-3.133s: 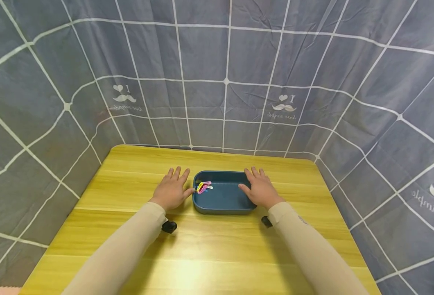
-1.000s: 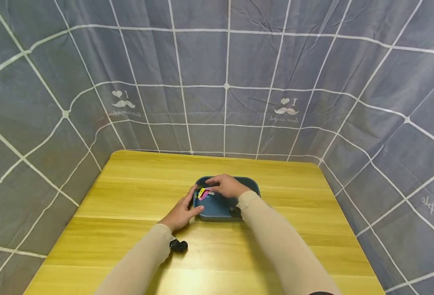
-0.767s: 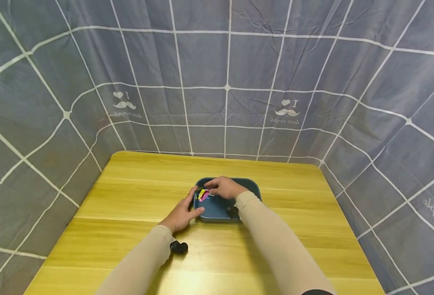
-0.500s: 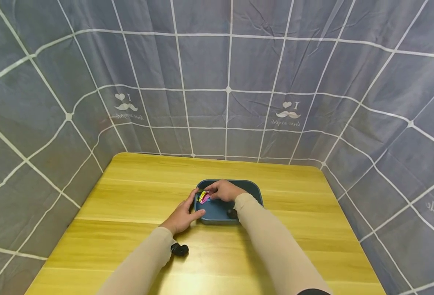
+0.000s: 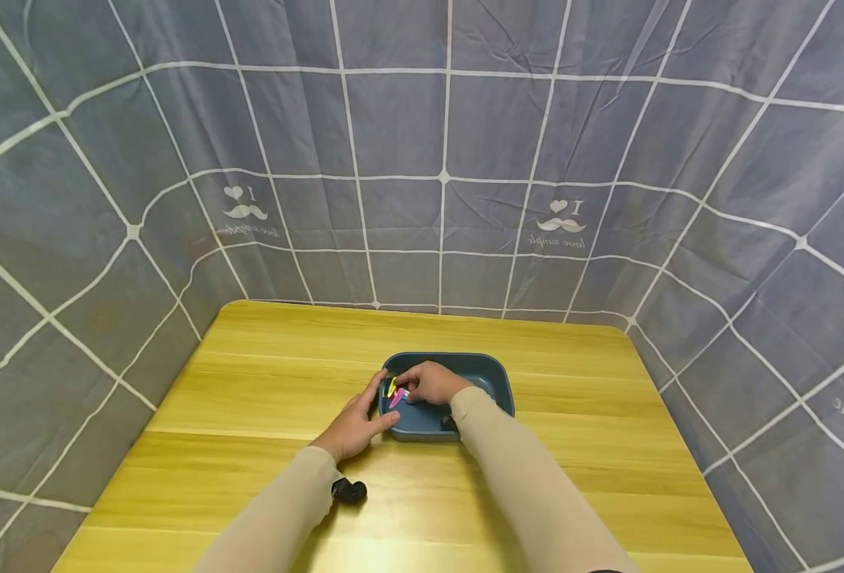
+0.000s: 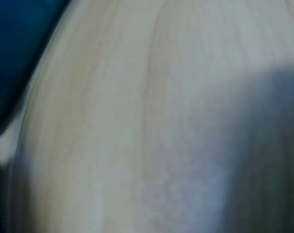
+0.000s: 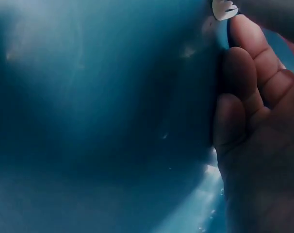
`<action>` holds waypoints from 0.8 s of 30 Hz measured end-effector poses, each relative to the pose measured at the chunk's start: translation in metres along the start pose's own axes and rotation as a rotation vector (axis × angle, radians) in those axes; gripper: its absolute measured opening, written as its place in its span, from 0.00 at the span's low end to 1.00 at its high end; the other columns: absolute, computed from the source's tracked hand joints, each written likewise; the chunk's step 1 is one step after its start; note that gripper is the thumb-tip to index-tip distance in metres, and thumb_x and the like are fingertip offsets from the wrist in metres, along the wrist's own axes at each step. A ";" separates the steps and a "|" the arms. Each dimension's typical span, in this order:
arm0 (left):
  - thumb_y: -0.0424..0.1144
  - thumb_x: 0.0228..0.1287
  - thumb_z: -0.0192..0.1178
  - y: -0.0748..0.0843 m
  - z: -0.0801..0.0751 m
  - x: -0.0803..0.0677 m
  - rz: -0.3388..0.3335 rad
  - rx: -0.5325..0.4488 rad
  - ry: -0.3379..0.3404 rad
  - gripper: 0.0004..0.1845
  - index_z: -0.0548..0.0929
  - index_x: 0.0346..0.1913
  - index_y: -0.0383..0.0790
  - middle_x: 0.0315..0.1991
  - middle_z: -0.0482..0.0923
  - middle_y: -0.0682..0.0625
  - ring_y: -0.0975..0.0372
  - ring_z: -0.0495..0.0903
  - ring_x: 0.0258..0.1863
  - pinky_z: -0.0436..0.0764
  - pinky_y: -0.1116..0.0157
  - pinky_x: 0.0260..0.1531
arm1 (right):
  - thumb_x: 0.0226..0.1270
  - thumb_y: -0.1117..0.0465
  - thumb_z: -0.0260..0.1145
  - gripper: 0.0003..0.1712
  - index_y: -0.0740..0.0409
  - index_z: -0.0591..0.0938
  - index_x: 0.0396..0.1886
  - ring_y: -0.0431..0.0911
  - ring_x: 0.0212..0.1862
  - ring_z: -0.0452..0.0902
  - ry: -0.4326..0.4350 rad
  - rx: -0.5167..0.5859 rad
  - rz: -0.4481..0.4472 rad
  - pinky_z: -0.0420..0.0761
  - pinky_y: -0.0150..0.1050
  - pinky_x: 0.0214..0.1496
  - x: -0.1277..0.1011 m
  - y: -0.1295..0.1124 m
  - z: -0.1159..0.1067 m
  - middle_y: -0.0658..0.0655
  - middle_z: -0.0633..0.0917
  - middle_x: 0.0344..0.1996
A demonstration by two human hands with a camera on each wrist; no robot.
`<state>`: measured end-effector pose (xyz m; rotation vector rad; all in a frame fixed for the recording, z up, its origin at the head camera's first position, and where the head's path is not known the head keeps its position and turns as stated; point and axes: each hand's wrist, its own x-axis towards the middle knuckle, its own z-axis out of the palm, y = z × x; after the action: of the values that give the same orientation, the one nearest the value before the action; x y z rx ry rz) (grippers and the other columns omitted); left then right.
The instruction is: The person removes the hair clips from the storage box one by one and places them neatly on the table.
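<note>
Bright, even head view, edges bowed by a wide lens, soft glare on the table point(image 5: 422, 509), both wrist views dim and blurred

A small cluster of coloured clips point(image 5: 396, 391) — yellow and pink visible — lay bunched at the left end inside a dark blue tray point(image 5: 490, 376). The tray, rectangular with rounded corners and raised walls, sat flat — long side across the view.

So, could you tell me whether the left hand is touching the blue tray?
Touching. The head view shows the left hand resting against the near left corner of the blue tray, thumb on its front wall, with no gap visible.
</note>
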<state>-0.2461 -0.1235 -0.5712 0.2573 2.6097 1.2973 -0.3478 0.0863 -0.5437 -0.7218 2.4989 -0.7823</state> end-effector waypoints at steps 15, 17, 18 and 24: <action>0.58 0.76 0.61 0.000 0.002 -0.001 -0.004 0.005 0.004 0.46 0.45 0.86 0.69 0.83 0.58 0.39 0.39 0.62 0.79 0.64 0.31 0.73 | 0.64 0.69 0.76 0.21 0.55 0.89 0.57 0.37 0.27 0.71 0.040 -0.006 0.001 0.70 0.29 0.33 0.003 0.001 0.007 0.45 0.78 0.22; 0.58 0.76 0.61 0.000 0.001 -0.001 -0.004 0.005 0.004 0.46 0.45 0.86 0.68 0.83 0.58 0.39 0.39 0.62 0.79 0.64 0.31 0.73 | 0.64 0.69 0.76 0.21 0.55 0.89 0.57 0.37 0.27 0.71 0.041 -0.003 0.002 0.71 0.29 0.33 0.003 0.000 0.006 0.45 0.78 0.23; 0.58 0.76 0.61 0.000 0.001 -0.001 -0.005 0.005 0.004 0.46 0.45 0.86 0.68 0.83 0.58 0.39 0.39 0.63 0.79 0.64 0.32 0.73 | 0.64 0.70 0.76 0.21 0.56 0.89 0.57 0.37 0.28 0.71 0.042 -0.001 0.002 0.71 0.29 0.33 0.003 0.000 0.006 0.45 0.78 0.23; 0.58 0.76 0.60 0.001 0.001 -0.001 -0.002 0.008 0.006 0.46 0.45 0.86 0.67 0.83 0.58 0.39 0.39 0.62 0.79 0.64 0.33 0.74 | 0.63 0.70 0.76 0.21 0.57 0.89 0.56 0.38 0.28 0.71 0.053 0.000 -0.002 0.71 0.30 0.33 0.001 -0.001 0.003 0.47 0.79 0.23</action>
<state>-0.2449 -0.1221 -0.5711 0.2519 2.6200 1.2893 -0.3468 0.0837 -0.5452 -0.7124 2.5456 -0.8117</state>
